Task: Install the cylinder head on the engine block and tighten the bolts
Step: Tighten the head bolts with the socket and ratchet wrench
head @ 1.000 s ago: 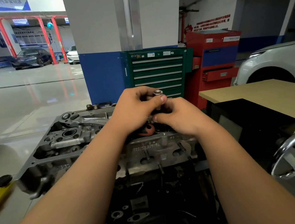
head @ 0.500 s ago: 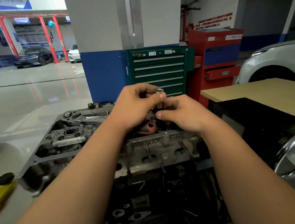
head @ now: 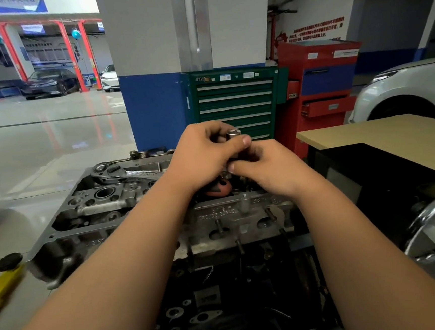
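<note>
cylinder head [head: 228,212] long axis left-right, socket [head: 233,133] upright in left hand [head: 202,157]

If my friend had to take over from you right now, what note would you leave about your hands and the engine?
Left hand: grips the top of a socket tool, held upright over the cylinder head.
Right hand: pinches the same tool lower down.
Ratchet lies on the head.
Done: head sits on the engine block.
Left: tighten the bolts; the hands hide them.
</note>
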A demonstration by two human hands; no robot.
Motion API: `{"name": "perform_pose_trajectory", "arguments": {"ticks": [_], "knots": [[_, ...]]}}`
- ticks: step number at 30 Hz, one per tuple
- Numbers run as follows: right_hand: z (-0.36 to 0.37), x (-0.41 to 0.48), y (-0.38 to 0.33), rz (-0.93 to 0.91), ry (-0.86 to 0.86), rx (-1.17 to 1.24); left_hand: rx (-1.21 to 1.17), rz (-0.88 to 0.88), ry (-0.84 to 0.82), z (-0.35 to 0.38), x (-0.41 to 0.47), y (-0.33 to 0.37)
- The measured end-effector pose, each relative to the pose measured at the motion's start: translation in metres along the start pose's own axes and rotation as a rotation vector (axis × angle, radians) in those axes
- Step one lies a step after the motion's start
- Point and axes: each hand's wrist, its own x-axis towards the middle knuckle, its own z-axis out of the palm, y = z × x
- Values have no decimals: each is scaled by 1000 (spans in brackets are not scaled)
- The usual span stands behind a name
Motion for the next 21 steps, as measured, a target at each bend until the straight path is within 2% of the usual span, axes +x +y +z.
{"name": "perform_pose_trajectory", "arguments": {"ticks": [2,3,5,7,9,11,12,13,15,16,17,18,19,20,21], "knots": [[-5,2,3,40,-32,84,-20,9,-41,-3,-2,3],[-7,3,5,77,12,137,0,10,-50,-4,-2,4],[-8,6,6,167,211,288,172,-5,-29,3,0,11],[-9,5,4,238,378,493,258,-111,50,25,3,20],[-10,3,2,259,427,536,74,-249,153,50,3,36],[-9,2,1,263,438,483,-69,-290,316,59,4,47],[-9,2,0,259,445,476,-86,-301,324,55,8,46],[-9,3,0,253,448,482,-108,-345,248,47,13,43],[-8,3,1,244,446,469,-295,-456,-72,29,23,40],[-7,3,1,244,440,449,-382,-499,-176,23,25,39],[-7,3,2,247,434,436,-411,-527,-163,23,27,38],[-8,3,1,252,431,434,-397,-534,-53,30,24,37],[-9,3,1,259,427,431,-321,-504,154,43,18,37],[-11,2,1,267,419,420,-224,-410,372,58,10,35],[-12,2,1,274,407,403,-185,-322,510,73,0,36]]}}
